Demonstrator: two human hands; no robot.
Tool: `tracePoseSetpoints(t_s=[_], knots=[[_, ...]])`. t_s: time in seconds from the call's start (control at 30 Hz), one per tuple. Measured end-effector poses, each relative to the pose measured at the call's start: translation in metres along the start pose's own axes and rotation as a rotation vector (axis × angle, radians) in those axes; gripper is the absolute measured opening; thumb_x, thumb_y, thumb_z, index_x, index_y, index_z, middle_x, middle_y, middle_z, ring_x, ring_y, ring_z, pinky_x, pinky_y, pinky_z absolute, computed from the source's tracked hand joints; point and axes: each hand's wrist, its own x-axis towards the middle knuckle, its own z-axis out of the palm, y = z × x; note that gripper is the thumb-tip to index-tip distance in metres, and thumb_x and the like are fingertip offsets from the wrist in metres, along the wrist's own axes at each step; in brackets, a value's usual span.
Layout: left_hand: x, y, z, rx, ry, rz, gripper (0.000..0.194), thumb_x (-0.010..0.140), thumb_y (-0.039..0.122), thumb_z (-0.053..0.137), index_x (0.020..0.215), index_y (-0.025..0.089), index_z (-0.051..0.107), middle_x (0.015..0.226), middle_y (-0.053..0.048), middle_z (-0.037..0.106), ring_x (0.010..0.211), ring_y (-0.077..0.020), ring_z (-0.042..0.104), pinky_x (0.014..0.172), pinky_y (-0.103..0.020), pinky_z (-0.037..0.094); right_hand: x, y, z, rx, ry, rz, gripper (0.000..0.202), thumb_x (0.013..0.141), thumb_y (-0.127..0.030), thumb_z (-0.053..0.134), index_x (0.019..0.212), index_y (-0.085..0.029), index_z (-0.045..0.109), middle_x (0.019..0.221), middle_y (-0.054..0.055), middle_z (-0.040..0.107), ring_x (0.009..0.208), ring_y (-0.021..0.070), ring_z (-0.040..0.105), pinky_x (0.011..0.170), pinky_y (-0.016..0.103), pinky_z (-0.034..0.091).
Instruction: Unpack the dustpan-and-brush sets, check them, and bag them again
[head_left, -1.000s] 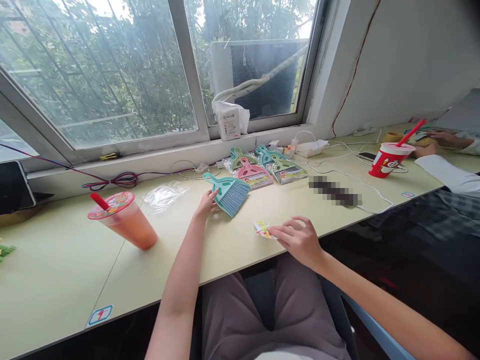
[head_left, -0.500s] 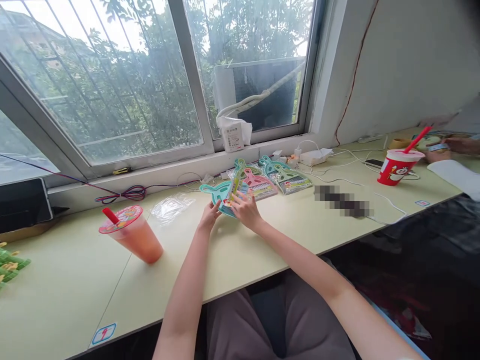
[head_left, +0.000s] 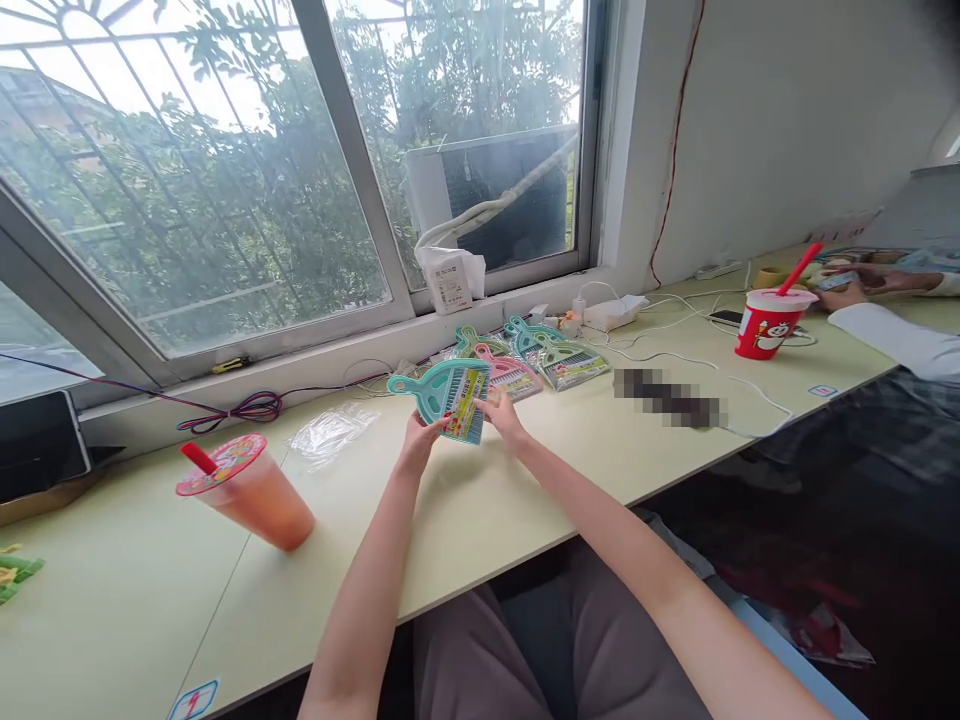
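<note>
- Left hand point(head_left: 416, 450) and right hand point(head_left: 501, 418) pinch the teal mini brush point(head_left: 442, 392) with a printed card point(head_left: 465, 398) against its bristles, lifted just above the desk point(head_left: 480, 500).
- Judged: card set in place; empty bag point(head_left: 330, 430) lies beside, bagging undone. Packed sets point(head_left: 525, 360) behind.
- Long axis roughly left-right; handle points left, bristles right.

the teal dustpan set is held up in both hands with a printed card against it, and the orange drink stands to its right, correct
Not quite. In the head view the orange drink stands to the left of the teal dustpan set, not its right. The left hand and right hand do hold it up, printed card against it.
</note>
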Motion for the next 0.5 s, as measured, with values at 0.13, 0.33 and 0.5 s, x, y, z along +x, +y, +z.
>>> tracePoseSetpoints(t_s=[0.13,0.33,0.5], knots=[[-0.0053,-0.0007,0.0088,0.050,-0.058,0.045,0.078,0.044,0.028,0.097,0.112,0.018,0.060,0.113,-0.012,0.073,0.110,-0.0333,0.069,0.098,-0.048,0.053,0.0092,0.0034,-0.0069,0.255,-0.187,0.191,0.029,0.085,-0.019,0.063,0.115,-0.020,0.061,0.109,0.009,0.074,0.097,0.0206,0.071,0.086,0.038,0.060],[-0.0066,-0.0026,0.0083,0.118,-0.129,0.059,0.084,0.048,0.026,0.096,0.122,0.019,0.057,0.123,-0.014,0.069,0.117,-0.0337,0.066,0.102,-0.049,0.052,0.0083,0.0042,-0.0110,0.328,-0.193,0.215,0.023,0.086,-0.023,0.062,0.109,-0.021,0.062,0.102,0.004,0.075,0.084,0.0168,0.072,0.078,0.034,0.062],[-0.0037,-0.0014,0.0011,0.135,-0.161,0.016,0.090,0.048,0.033,0.097,0.127,0.021,0.056,0.124,-0.014,0.069,0.118,-0.0338,0.065,0.104,-0.048,0.051,0.0066,0.0023,-0.0103,0.346,-0.202,0.226,0.027,0.082,-0.014,0.064,0.108,-0.020,0.061,0.096,0.004,0.075,0.083,0.0180,0.072,0.075,0.034,0.062]])
